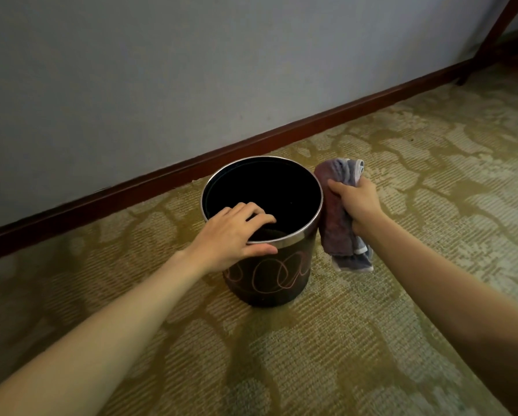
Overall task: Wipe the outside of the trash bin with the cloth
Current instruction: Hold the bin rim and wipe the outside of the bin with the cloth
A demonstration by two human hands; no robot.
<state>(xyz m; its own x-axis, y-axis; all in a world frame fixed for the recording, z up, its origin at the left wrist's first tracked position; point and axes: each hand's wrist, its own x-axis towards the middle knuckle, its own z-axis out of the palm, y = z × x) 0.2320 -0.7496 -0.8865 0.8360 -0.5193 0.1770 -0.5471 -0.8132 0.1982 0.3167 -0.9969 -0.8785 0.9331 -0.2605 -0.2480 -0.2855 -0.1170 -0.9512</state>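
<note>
**Cloth at the bin's right side, left hand on the rim**

Our right hand (360,205) curls its fingers (337,187) round a bunched mauve-and-grey terry cloth (337,226), pressed beside the bin's right wall. Our left hand (233,235) hooks over the near metal rim, thumb outside. The round dark-brown trash bin with pale looping lines (269,277) stands upright on patterned olive carpet (402,325), near the dark wooden skirting board (161,178); open carpet lies in front and to the right.
</note>
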